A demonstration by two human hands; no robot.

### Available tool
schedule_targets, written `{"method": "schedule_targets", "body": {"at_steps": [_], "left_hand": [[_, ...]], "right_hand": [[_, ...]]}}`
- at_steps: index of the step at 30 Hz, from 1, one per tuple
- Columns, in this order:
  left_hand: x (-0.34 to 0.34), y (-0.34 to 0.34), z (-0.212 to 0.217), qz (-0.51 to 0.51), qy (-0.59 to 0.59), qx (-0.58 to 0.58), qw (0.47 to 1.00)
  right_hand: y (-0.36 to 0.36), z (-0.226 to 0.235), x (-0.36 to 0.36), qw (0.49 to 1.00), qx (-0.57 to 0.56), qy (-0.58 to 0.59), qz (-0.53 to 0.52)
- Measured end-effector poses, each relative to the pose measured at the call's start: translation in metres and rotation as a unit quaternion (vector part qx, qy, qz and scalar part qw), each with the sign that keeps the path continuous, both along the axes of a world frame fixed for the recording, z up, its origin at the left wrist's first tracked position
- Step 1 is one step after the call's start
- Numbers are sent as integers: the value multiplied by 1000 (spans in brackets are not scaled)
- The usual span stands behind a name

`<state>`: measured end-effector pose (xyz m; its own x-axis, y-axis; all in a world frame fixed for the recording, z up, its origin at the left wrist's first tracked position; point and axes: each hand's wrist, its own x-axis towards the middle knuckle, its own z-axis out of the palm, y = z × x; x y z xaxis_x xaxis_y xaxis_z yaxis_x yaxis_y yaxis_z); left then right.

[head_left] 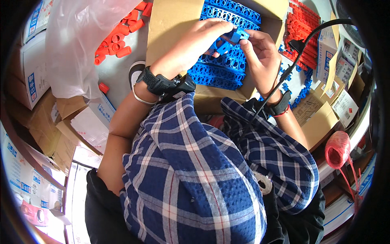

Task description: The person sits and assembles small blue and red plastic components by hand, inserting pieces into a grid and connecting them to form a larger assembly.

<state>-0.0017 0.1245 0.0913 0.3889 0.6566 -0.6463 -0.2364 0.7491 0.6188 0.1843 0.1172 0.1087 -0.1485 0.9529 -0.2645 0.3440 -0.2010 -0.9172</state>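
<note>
Both hands meet over an open cardboard box (170, 24): the left hand (199, 38) and the right hand (262, 51) each pinch the same small blue plastic clip (235, 36) between fingertips, just above the box. Nearer, a blue checked cloth (195, 171) covers the lap. Rows of blue clips (221, 69) fill the box. Far left lie loose orange tubes (118, 38) beside a clear plastic bag (77, 44); far right, red clip strips (302, 28).
</note>
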Motion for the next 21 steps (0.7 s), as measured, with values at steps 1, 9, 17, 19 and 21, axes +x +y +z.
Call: {"method": "schedule_targets", "body": {"at_steps": [1,9,17,19,21], "left_hand": [[-1,2,-1,-8,-6,10,1000],[9,-3,-2,-55,98,129,985],[9,-11,-4,-33,115,140,983],[3,-11,-1,-45,65,61,995],[-4,-16,2,-35,36,29,998]], "right_hand": [[1,1,-1,1000,-1,8,0],[2,2,1,999,-15,-27,30],[0,1,1,997,-5,-9,82],[1,3,-1,996,6,3,89],[1,6,-3,992,21,7,123]]}}
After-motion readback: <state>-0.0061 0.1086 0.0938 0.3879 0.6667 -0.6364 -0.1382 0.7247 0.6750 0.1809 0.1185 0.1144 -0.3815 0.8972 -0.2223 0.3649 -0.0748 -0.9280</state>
